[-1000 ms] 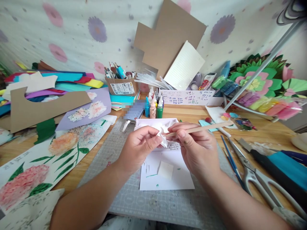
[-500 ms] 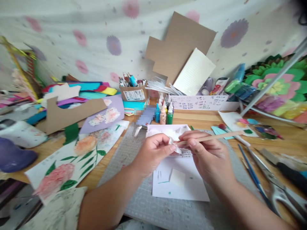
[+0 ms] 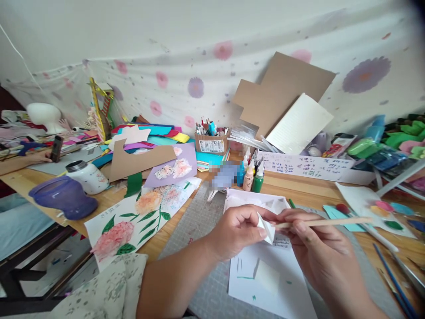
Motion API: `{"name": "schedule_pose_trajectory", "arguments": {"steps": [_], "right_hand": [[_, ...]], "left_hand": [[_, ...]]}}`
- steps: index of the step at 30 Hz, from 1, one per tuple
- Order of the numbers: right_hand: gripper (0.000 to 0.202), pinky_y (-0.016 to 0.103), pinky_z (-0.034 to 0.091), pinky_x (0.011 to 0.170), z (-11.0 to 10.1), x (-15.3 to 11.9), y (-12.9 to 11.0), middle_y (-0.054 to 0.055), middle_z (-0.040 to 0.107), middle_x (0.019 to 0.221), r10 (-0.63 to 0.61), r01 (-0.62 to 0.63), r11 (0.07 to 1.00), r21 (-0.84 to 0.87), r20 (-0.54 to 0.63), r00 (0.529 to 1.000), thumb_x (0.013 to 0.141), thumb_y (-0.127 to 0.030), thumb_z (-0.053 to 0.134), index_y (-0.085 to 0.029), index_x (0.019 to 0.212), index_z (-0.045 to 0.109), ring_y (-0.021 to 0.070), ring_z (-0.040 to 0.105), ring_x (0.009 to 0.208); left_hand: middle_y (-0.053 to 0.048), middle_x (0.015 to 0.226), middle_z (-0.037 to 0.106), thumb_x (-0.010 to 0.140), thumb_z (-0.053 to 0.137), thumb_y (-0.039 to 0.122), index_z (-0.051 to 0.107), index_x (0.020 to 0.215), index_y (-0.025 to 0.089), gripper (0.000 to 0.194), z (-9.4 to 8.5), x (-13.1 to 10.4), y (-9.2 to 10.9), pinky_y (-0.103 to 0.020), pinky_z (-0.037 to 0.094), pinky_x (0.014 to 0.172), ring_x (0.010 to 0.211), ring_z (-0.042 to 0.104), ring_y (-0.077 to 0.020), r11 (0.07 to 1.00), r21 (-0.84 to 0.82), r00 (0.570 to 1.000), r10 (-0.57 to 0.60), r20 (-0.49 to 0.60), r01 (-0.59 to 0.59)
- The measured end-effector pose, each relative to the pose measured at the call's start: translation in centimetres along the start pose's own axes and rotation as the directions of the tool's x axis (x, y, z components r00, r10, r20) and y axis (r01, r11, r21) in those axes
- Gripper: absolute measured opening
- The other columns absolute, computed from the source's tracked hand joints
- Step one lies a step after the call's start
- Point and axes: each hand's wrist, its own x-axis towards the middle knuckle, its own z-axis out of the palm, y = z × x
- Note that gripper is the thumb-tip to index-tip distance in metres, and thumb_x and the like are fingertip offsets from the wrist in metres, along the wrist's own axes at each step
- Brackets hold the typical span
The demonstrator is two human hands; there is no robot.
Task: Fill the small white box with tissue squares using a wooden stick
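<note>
My left hand [image 3: 237,232] pinches a small folded piece of white paper [image 3: 267,229] between thumb and fingers. In my right hand [image 3: 323,246] is a thin wooden stick [image 3: 348,220], its near end touching or close to the paper; the exact contact is hidden by my fingers. Behind both hands stands a shallow white box [image 3: 255,197], partly covered by them. Below them a white sheet [image 3: 244,294] with green marks lies on the grey cutting mat [image 3: 181,237], and a small cream paper square [image 3: 267,274] rests on that sheet.
Paint bottles [image 3: 258,177] stand behind the box. Brushes [image 3: 393,277] lie at right. A painted flower sheet [image 3: 146,217], a purple container [image 3: 66,199] and a white bottle [image 3: 91,177] are at left. Far left, another person's hand [image 3: 40,156] is by a phone [image 3: 57,148].
The view has swung left and up, so the scene sits lower and further right. The paper now shows a sharper fold. Both hands keep their hold on paper and stick.
</note>
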Motion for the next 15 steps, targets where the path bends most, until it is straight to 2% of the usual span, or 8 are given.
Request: {"name": "schedule_pose_trajectory", "arguments": {"steps": [2, 6, 10, 15], "right_hand": [[0.006, 0.023, 0.063, 0.066, 0.04, 0.11, -0.09, 0.004, 0.074, 0.087, 0.000, 0.000, 1.000, 0.007, -0.018, 1.000, 0.081, -0.022, 0.072, -0.023, 0.080, 0.078, 0.0133, 0.072, 0.069], [0.007, 0.022, 0.063, 0.068, 0.16, 0.29, -0.38, 0.005, 0.074, 0.085, -0.009, 0.009, 1.000, -0.003, -0.043, 0.999, 0.080, -0.024, 0.073, -0.021, 0.076, 0.078, 0.0129, 0.072, 0.070], [0.007, 0.022, 0.062, 0.067, 0.29, 0.34, -0.52, 0.004, 0.074, 0.086, -0.016, 0.017, 1.000, 0.013, -0.049, 0.999, 0.081, -0.023, 0.072, -0.021, 0.077, 0.077, 0.0121, 0.072, 0.070], [0.007, 0.022, 0.062, 0.066, 0.52, 0.39, -0.43, 0.003, 0.074, 0.085, -0.024, 0.025, 0.999, 0.022, -0.052, 0.998, 0.082, -0.022, 0.072, -0.022, 0.077, 0.076, 0.0119, 0.073, 0.071]], "left_hand": [[-0.007, 0.091, 0.067, 0.071, 0.074, 0.024, 0.048, 0.057, 0.016, 0.030, -0.07, 0.10, -0.10, -0.034, 0.044, 0.082, 0.086, 0.061, -0.0197, 1.000, -0.009, 0.998, 0.000, -0.055, -0.001], [0.000, 0.070, 0.055, 0.068, 0.072, 0.023, 0.047, 0.056, 0.017, 0.028, -0.37, 0.30, -0.19, -0.028, 0.039, 0.068, 0.069, 0.050, -0.0131, 0.996, 0.085, 0.981, 0.031, -0.191, -0.015], [0.002, 0.065, 0.054, 0.066, 0.071, 0.021, 0.048, 0.058, 0.017, 0.025, -0.38, 0.40, -0.29, -0.026, 0.037, 0.061, 0.062, 0.050, -0.0110, 0.996, 0.077, 0.975, -0.028, -0.222, 0.046], [0.004, 0.063, 0.057, 0.066, 0.072, 0.016, 0.046, 0.066, 0.018, 0.026, 0.09, 0.43, -0.11, -0.025, 0.044, 0.059, 0.056, 0.055, -0.0097, 0.996, -0.002, 0.971, -0.085, -0.225, 0.087]]}}
